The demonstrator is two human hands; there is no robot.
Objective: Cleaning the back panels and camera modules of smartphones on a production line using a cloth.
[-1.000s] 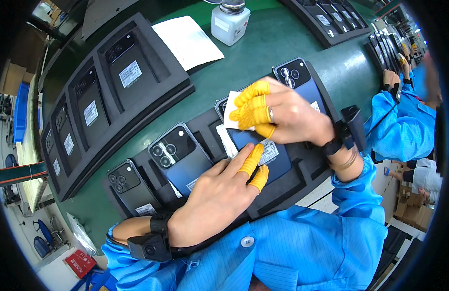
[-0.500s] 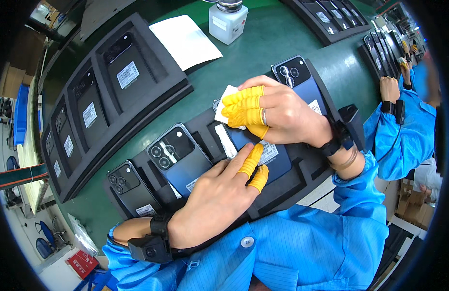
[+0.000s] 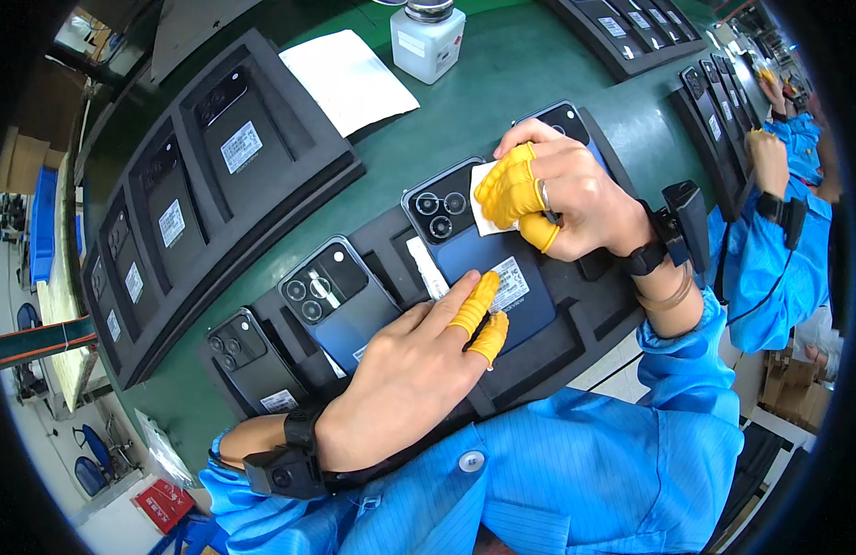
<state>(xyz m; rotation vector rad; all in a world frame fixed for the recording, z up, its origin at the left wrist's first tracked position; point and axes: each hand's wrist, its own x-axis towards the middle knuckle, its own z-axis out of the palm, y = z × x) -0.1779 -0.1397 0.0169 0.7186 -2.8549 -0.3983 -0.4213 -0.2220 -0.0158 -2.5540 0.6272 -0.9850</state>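
At the far left of the green bench [image 3: 502, 83], a long black foam tray [image 3: 289, 185] holds a row of dark phones lying face down, each with a white label. Nearer the person, a second black tray [image 3: 391, 236] carries more phones: a black phone [image 3: 248, 356] at its left end, then a blue phone [image 3: 340, 296] with its camera cluster up.

The left hand [image 3: 400, 379] lies flat over this tray, loose and gripping nothing; its yellow-capped fingertips [image 3: 474, 301] press on the lower part of the middle blue phone [image 3: 474, 250], just beside that phone's white label. This phone sits face down in its own slot, between the other blue phone and a further phone [image 3: 567, 120] mostly covered by the right hand.

The right hand [image 3: 562, 199], also wearing yellow finger cots, is curled around a small white cloth [image 3: 483, 190] and presses it against the upper right edge of the middle blue phone, near its camera lenses.

Behind, a white sheet [image 3: 349, 79] and a white bottle [image 3: 428, 37] rest on the bench. At the far right another person's blue sleeve [image 3: 770, 259] shows.
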